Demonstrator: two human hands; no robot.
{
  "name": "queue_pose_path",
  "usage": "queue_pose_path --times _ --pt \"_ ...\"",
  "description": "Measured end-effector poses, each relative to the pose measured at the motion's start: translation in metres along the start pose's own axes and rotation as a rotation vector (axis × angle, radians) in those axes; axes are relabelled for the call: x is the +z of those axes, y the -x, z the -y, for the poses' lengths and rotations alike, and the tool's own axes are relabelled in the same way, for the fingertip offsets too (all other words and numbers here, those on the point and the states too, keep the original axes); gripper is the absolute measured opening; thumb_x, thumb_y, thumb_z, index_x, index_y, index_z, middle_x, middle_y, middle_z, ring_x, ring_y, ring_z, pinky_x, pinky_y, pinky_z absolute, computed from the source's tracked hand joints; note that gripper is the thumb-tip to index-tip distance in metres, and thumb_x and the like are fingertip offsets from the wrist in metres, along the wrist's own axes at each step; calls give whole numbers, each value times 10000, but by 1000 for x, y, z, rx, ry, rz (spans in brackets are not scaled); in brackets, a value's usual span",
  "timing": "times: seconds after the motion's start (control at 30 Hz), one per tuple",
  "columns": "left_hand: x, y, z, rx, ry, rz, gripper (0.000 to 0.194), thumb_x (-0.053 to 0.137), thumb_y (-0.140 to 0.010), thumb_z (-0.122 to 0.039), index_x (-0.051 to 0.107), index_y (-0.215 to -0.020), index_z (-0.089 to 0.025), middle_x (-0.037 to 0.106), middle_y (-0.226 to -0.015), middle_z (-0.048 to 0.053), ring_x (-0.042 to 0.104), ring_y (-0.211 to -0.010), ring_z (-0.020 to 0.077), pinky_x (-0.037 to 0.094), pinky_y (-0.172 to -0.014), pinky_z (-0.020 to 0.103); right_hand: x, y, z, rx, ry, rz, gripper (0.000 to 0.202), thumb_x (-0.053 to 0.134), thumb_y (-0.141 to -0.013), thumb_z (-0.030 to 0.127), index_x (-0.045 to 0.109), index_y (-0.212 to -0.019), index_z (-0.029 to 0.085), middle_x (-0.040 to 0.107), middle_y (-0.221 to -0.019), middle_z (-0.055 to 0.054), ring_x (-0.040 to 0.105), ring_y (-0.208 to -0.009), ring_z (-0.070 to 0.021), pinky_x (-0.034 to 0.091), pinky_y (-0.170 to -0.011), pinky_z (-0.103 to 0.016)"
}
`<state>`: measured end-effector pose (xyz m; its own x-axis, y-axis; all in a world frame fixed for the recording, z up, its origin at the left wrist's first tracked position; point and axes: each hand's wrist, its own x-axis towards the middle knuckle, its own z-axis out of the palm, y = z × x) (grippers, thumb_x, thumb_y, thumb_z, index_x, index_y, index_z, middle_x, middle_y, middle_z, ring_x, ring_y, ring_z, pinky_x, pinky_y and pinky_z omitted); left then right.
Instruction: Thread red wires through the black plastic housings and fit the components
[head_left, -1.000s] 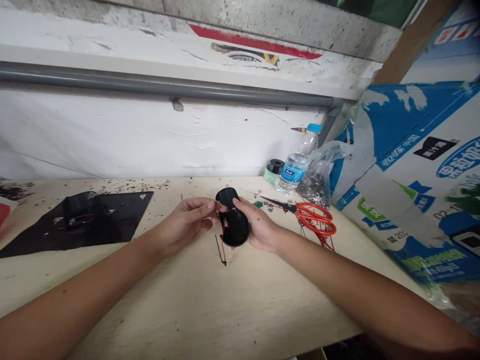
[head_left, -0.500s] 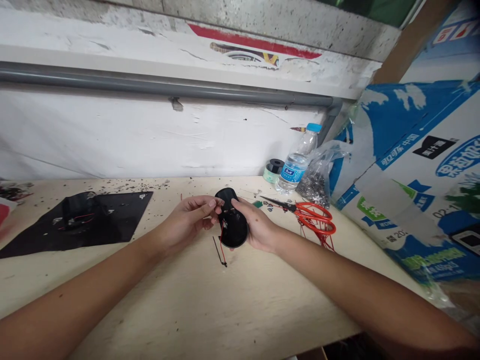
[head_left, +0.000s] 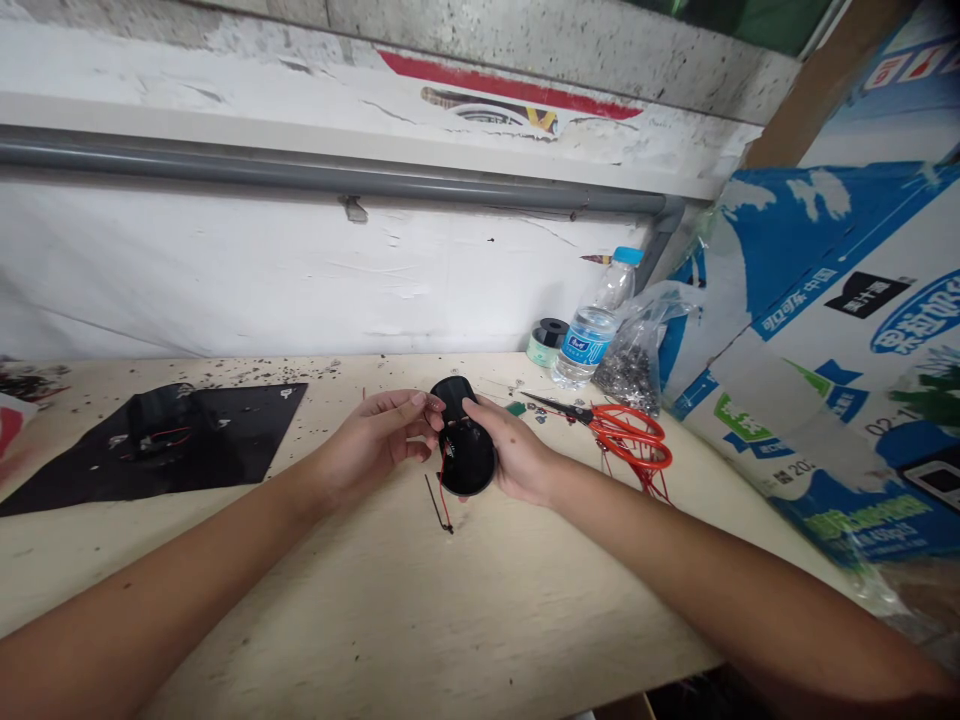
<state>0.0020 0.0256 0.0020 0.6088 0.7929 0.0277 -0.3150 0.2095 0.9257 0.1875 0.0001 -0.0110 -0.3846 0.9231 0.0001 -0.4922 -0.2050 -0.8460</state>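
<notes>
A black plastic housing [head_left: 469, 462], with a narrow upper part and a round hollow lower part, is held above the pale tabletop. My right hand [head_left: 514, 448] is wrapped round its right side, the thumb on its front. At its upper left edge is my left hand [head_left: 394, 435], thumb and forefinger pinched together and the other fingers curled; whatever lies between the fingertips is too small to make out. A red wire [head_left: 443, 480] and a black wire [head_left: 433, 502] hang from the housing's lower left side.
Orange-handled scissors [head_left: 626, 432] lie on the right near a water bottle [head_left: 585, 345], a tape roll [head_left: 546, 345] and a bag of small metal parts [head_left: 628, 365]. A black sheet [head_left: 225, 455] with another black housing [head_left: 169, 430] is at the left. A blue-white carton [head_left: 840, 350] stands right.
My left hand has shifted slightly left and its lower fingers have spread a little. My right hand and the housing have hardly moved.
</notes>
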Motion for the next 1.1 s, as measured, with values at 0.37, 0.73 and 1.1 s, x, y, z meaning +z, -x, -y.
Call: queue_pose_path --times 0.37,0.73,1.1 --pt "-5 1 -3 -16 59 37 234 760 -833 -287 762 -998 -121 701 -850 69 642 -772 154 521 -714 269 1 1 1 0 16 -33 219 617 -909 386 611 -995 185 662 -891 -56 622 -729 -171 546 -621 -284" --pt "-2 -2 -1 120 -281 -165 187 787 -800 -314 783 -940 -190 718 -797 42 635 -679 134 490 -572 233 -1 2 2 46 57 -44 277 617 -894 441 588 -1047 211 671 -894 -58 622 -685 -190 540 -533 -303" --pt "4 1 9 422 -911 -223 174 645 -905 -319 775 -965 -221 723 -985 73 659 -879 196 511 -730 334 1 0 -5 -46 65 -173 259 702 -846 383 645 -1021 201 695 -956 -39 634 -869 -186 537 -734 -289"
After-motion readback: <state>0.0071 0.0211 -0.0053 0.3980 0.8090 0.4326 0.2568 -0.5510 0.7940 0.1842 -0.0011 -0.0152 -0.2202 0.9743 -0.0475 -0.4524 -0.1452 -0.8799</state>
